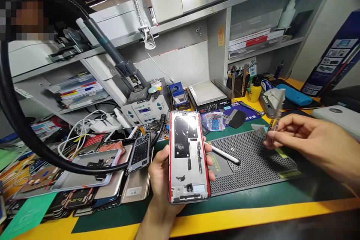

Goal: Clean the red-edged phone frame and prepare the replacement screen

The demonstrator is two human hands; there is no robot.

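My left hand (160, 172) is closed around a smartphone frame (184, 182) with red side edges. The frame's bare silver face is turned up towards me, with black adhesive patches and a small round opening near the bottom. Over the right end of the grey perforated mat (250, 157), my right hand (300, 131) pinches a thin, shiny strip-like piece (277, 114) between thumb and fingers. That piece is blurred and seen nearly edge-on, so its kind is unclear. A white pen-like tool (225, 153) with a dark tip lies on the mat, right of the frame.
Stacked phone parts (137, 153) and a pale tray-like shell (84, 168) crowd the left. Behind stand a soldering station (146, 110), a heating plate (208, 93) and a yellow bottle (254, 92). A black flexible hose (33, 144) loops across the left side.
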